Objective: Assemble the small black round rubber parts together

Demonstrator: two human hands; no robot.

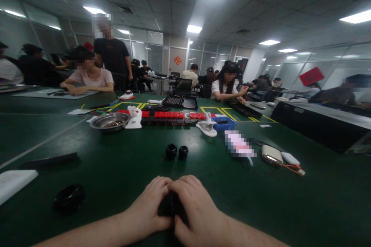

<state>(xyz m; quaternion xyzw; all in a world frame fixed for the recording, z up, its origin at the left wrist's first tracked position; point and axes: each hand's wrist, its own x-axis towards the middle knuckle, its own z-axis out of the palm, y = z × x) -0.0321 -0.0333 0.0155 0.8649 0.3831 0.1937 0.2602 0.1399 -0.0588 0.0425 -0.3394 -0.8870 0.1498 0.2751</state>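
Note:
My left hand and my right hand meet at the near middle of the table, fingertips together. Both are curled round a black object; most of it is hidden by the fingers, so its kind cannot be made out. Just beyond the hands, two small glossy black ring-shaped parts stand side by side. A larger black ring-shaped part lies to the left, apart from my left hand.
Across the green table sit a metal bowl with small pieces, red strips, a white clip-like stand and a blue bin. A power bank and a black case are at right. People work beyond.

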